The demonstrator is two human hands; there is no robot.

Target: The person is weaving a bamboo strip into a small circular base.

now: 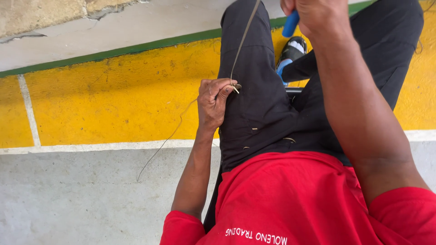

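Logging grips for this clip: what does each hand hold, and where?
Left hand pinches the thin wire at its twisted knot; right hand grips a blue handle.

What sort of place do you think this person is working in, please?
Probably outdoors, on a pavement or yard edge: a yellow painted kerb with a green stripe, bare concrete ground, and a cracked wall beyond.
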